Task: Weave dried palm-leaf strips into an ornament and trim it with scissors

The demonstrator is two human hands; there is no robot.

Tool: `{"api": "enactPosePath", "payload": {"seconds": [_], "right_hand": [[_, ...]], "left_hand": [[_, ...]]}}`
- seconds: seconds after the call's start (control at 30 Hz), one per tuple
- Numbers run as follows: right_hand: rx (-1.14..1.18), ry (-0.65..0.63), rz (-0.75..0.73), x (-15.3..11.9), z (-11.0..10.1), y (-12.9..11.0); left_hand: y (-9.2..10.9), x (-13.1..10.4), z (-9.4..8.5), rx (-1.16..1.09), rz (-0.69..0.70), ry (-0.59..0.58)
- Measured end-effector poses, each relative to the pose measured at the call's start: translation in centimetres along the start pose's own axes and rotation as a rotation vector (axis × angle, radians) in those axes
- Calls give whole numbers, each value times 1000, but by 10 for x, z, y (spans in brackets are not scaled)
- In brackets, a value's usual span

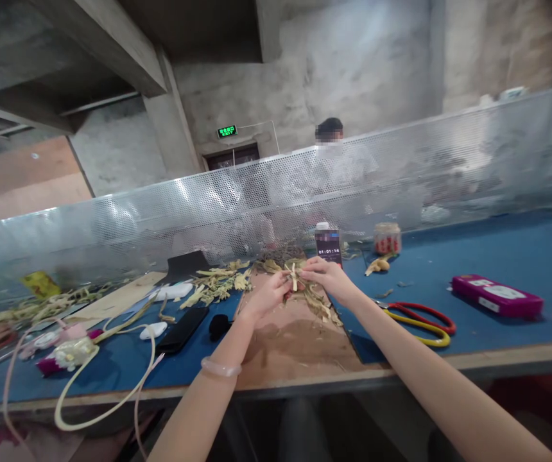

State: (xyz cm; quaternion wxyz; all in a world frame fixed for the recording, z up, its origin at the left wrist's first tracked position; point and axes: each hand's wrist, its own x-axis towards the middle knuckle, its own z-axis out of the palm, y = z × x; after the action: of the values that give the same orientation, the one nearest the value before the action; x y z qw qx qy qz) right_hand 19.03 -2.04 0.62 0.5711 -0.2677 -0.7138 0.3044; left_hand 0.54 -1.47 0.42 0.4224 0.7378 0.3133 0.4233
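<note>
Over a brown board (300, 346) on the blue table, my left hand (272, 294) pinches pale dried plant strips (294, 277). My right hand (328, 277) is closed on the same strips from the other side. They cross each other between my fingertips; the exact weave is too small to make out. More dried strips (321, 305) lie under and beside my right hand. Just behind it stands a phone (328, 244) showing a timer. To the left of my hands is a loose pile of dried plant pieces (218, 284).
Scissors with red and yellow handles (432, 340) lie right of my forearm, near a purple box (496, 296) and a jar (387, 239). At left are a black phone (183, 330) and a looping cable (61, 410). A perforated metal screen (184, 205) runs behind; a person (338, 168) is beyond it.
</note>
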Motion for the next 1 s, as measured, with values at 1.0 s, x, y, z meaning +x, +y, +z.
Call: {"api": "enactPosePath", "payload": {"seconds": [1.0], "right_hand": [[91,-14,-2,-1,0,-1]], "left_hand": [[2,-4,-1,-91,-16,28]]}}
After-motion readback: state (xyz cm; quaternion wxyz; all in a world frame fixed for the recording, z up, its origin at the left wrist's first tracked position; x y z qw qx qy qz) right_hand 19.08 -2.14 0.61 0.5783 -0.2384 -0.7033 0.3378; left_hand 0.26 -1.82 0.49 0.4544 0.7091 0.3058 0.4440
